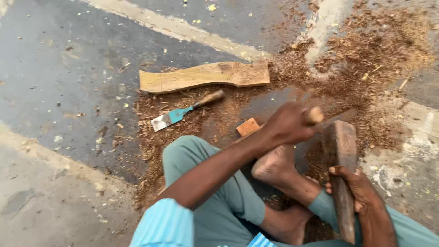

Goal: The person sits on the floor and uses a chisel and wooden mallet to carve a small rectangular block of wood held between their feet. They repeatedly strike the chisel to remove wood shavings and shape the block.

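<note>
both hands clenched: tool handle (314, 115), wood piece (342, 178).

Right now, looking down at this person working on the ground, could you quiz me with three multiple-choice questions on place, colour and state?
1. Where does the chisel lie?
A. Just below the flat board
B. On the foot
C. In a hand

2. What colour is its blade?
A. Red
B. Blue-green
C. Yellow

3. What does the right hand do?
A. Rests open
B. Grips a dark wood piece
C. Points upward

Answers: 1 A, it lies on the shavings near the board. 2 B, paint shows blue-green. 3 B, fingers wrap the wood, while the left hand grips a blurred handle.
</note>
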